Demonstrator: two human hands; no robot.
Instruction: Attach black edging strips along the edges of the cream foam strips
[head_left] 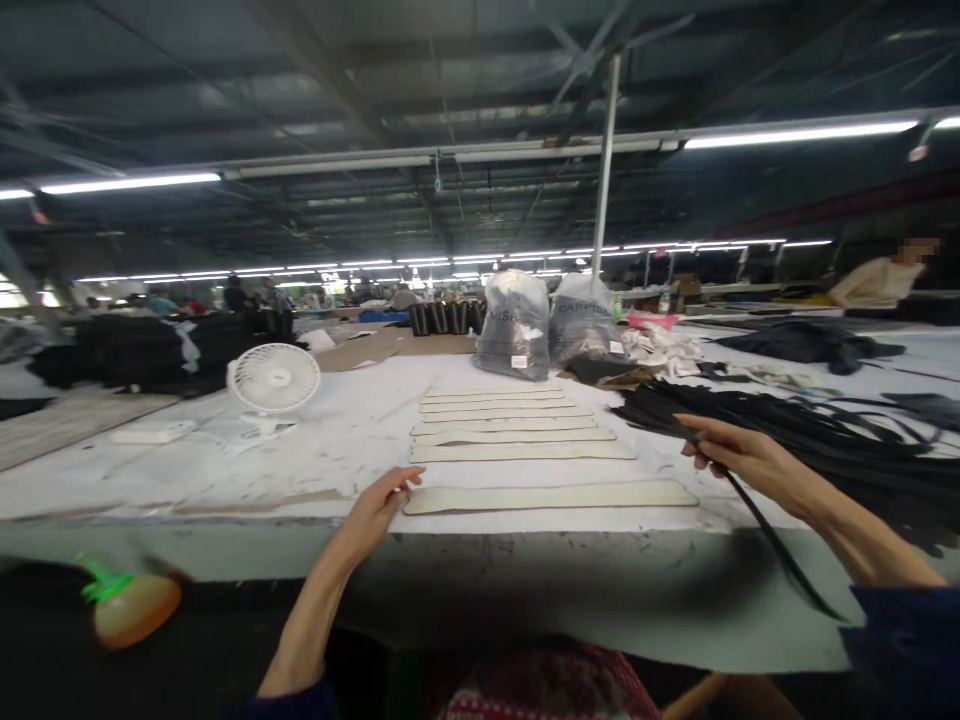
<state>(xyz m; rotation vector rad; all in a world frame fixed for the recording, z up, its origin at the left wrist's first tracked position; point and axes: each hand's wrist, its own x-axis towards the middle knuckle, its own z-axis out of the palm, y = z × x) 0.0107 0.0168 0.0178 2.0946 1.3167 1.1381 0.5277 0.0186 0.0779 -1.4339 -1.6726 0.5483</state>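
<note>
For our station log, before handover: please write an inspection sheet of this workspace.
Surface: white, marked tabletop.
Workpieces: long flat cream strip nearest; similar cream strips laid in rows behind.
Clutter: white round fan; two filled, printed plastic bags; heap of narrow black strips.
Hands: left hand at the nearest strip's left end, contact unclear; right hand has a thin black strip in its grip.
Cables: nothing seen clearly.
Surroundings: lit ceiling tubes; another person far right.

A long, flat, pale strip lies sideways at five o'clock. A skinny black strap hangs slanting down at four o'clock.
</note>
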